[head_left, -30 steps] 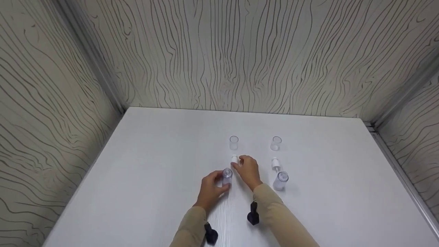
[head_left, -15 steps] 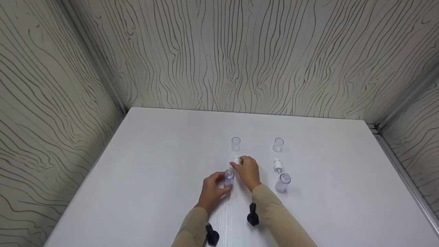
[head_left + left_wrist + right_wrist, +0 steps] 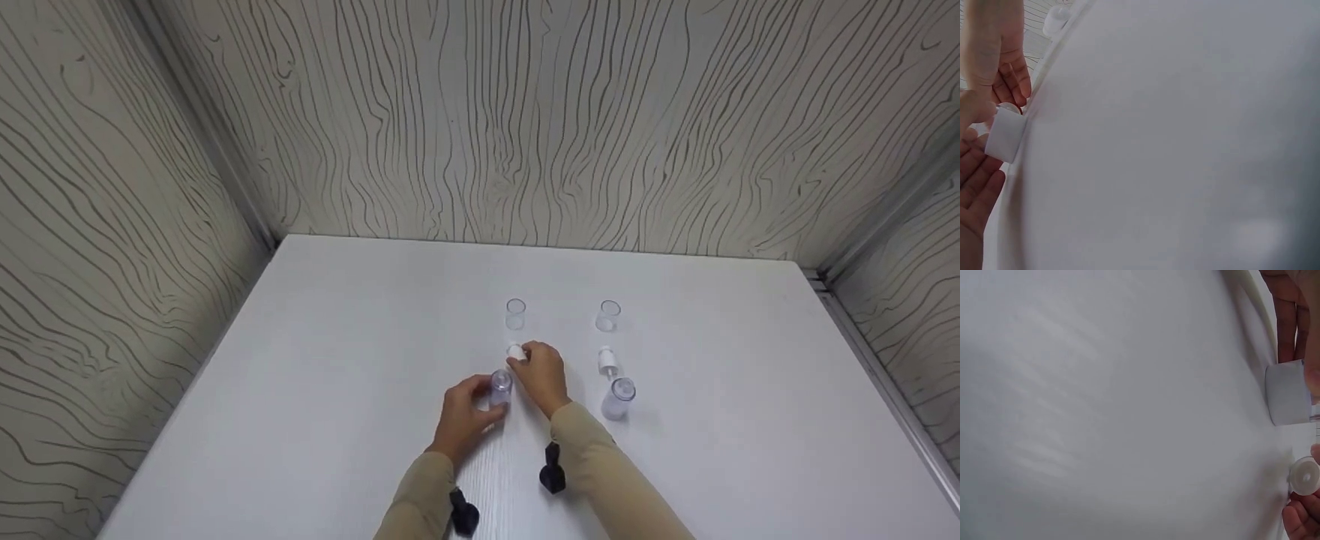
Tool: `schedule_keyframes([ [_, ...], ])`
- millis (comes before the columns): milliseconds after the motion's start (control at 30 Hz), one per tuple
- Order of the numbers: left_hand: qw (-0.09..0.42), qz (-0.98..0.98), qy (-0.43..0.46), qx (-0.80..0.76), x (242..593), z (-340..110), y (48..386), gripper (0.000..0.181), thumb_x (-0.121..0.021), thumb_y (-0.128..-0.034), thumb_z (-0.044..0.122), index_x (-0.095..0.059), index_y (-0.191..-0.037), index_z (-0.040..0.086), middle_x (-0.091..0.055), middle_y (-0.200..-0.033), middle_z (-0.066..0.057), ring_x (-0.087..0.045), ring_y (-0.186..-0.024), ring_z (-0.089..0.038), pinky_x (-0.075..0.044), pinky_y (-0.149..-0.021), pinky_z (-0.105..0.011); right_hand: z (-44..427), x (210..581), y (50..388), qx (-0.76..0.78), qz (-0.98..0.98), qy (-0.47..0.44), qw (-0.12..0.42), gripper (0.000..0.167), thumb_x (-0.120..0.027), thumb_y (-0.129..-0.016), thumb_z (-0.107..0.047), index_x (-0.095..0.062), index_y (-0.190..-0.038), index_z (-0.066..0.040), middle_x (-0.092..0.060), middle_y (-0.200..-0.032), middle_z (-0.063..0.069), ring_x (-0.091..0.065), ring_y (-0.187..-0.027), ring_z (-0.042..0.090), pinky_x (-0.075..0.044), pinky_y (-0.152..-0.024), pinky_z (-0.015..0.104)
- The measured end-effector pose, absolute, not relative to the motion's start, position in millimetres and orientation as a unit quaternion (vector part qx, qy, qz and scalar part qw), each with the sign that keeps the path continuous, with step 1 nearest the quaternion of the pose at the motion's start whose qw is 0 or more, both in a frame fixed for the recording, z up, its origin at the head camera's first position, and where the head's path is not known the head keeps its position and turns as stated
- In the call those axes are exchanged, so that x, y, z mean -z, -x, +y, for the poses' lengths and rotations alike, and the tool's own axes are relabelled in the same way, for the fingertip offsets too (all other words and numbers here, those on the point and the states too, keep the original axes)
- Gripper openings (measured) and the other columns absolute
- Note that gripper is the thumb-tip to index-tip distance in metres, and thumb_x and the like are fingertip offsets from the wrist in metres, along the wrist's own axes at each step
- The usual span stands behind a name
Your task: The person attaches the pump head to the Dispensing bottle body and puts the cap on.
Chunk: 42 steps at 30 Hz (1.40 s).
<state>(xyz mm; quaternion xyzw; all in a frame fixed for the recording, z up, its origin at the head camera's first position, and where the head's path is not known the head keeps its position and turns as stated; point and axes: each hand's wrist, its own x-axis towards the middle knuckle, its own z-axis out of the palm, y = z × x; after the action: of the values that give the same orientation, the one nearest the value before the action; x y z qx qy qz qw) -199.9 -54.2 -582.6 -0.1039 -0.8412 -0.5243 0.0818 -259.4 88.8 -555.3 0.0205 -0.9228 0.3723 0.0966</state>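
Note:
My left hand (image 3: 463, 415) holds a clear bottle (image 3: 500, 388) upright between thumb and fingers; the left wrist view shows the bottle (image 3: 1006, 135) standing on the table. Just beyond it, my right hand (image 3: 541, 373) pinches a white pump top (image 3: 515, 352). In the right wrist view the round end of the pump top (image 3: 1304, 476) faces the camera, near the bottle (image 3: 1289, 394). A second clear bottle (image 3: 618, 399) stands to the right, with another white pump top (image 3: 607, 360) lying just behind it.
Two clear caps, a left one (image 3: 515, 314) and a right one (image 3: 608, 316), stand farther back on the white table (image 3: 345, 337). Wood-patterned panels (image 3: 480, 127) rise behind the table and at both sides.
The white pump top in my right hand has tilted slightly and its top end has shifted a little left. My left hand and its bottle show hardly any movement.

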Motion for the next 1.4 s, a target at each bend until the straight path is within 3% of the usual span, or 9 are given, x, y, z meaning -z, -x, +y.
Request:
schedule_keyframes([
  [567,0.065,-0.829,0.084,0.549,582.4,-53.8,198.9,0.036,-0.076,-0.0786,0.014,-0.066,-0.112,0.005,-0.071,-0.111,-0.008,-0.067,-0.107,-0.021,-0.053,-0.097,-0.032,97.8,548.9,257.7,-0.461,-0.879,-0.041,0.114,0.031,-0.075,-0.076,-0.002,-0.067,-0.103,0.009,-0.068,-0.089,0.021,-0.067,-0.081,0.028,-0.058,-0.073,0.035],
  [767,0.046,-0.820,0.085,0.564,583.2,-54.2,200.8,0.037,-0.074,-0.0779,0.010,-0.064,-0.113,0.005,-0.070,-0.112,-0.008,-0.065,-0.109,-0.022,-0.052,-0.099,-0.032,104.3,543.7,254.6,-0.495,-0.867,0.011,0.063,0.030,-0.072,-0.076,-0.005,-0.070,-0.103,0.006,-0.071,-0.093,0.021,-0.065,-0.083,0.023,-0.054,-0.071,0.024],
  [967,0.006,-0.819,0.087,0.567,584.2,-58.7,204.5,0.036,-0.075,-0.0789,0.012,-0.064,-0.112,0.007,-0.070,-0.114,-0.007,-0.064,-0.113,-0.022,-0.050,-0.101,-0.036,109.6,536.4,251.9,-0.514,-0.857,0.018,0.037,0.030,-0.074,-0.075,-0.005,-0.069,-0.102,0.006,-0.072,-0.098,0.022,-0.068,-0.088,0.026,-0.056,-0.078,0.029],
  [1233,-0.039,-0.818,0.093,0.566,576.7,-64.4,211.3,0.037,-0.076,-0.0801,0.010,-0.064,-0.115,0.005,-0.068,-0.118,-0.012,-0.064,-0.114,-0.027,-0.052,-0.100,-0.039,114.7,519.7,251.5,-0.570,-0.818,0.056,-0.043,0.033,-0.073,-0.078,-0.005,-0.067,-0.109,0.005,-0.071,-0.104,0.021,-0.066,-0.086,0.013,-0.051,-0.074,0.020],
  [1400,-0.079,-0.801,0.099,0.584,572.5,-68.3,216.8,0.042,-0.075,-0.0811,0.012,-0.062,-0.119,-0.001,-0.067,-0.120,-0.018,-0.063,-0.114,-0.031,-0.052,-0.101,-0.039,118.8,510.8,248.9,-0.608,-0.788,0.065,-0.072,0.036,-0.071,-0.080,-0.003,-0.065,-0.113,0.008,-0.071,-0.106,0.021,-0.066,-0.084,0.009,-0.056,-0.079,0.025],
])
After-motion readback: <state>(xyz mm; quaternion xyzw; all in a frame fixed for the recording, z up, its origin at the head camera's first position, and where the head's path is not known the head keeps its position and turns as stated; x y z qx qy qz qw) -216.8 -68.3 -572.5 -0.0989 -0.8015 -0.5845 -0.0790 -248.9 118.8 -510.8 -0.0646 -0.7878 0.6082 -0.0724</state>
